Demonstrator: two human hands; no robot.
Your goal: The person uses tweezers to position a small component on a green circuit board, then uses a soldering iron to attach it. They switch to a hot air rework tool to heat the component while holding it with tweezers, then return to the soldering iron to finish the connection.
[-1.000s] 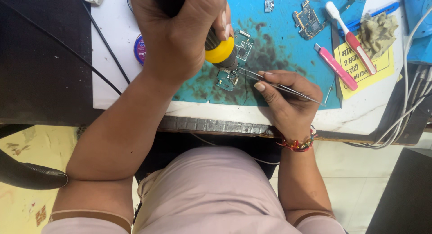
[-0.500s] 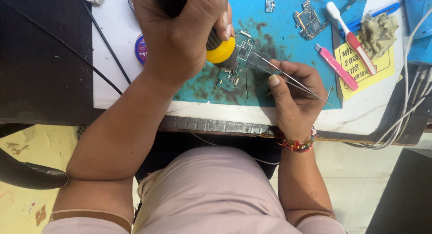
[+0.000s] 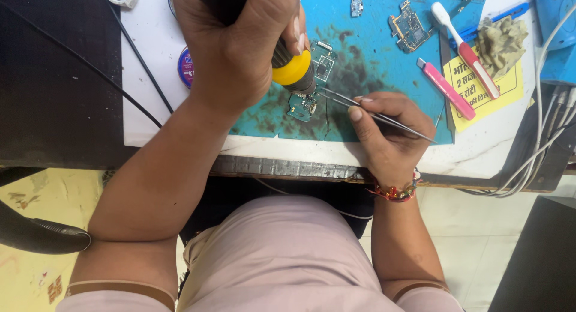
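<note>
A black tool with a yellow collar [image 3: 292, 68] is gripped in the closed left hand [image 3: 240, 45], its nozzle pointed down at a small circuit board [image 3: 302, 106] lying on the blue work mat [image 3: 372, 54]. Metal tweezers [image 3: 372, 113] are pinched in the right hand [image 3: 387, 135], their tips brought to the board's right edge. The board is near the mat's front edge; bare mat is left beyond it, up to a second circuit board [image 3: 408, 29] and a pink-handled tool [image 3: 445, 89].

Your tweezers [image 3: 375, 113] are thin polished metal; your tool [image 3: 292, 69] has a glossy yellow plastic collar. The blue mat [image 3: 384, 66] looks matt and soot-stained, the rag [image 3: 501, 41] rough, crumpled cloth.
</note>
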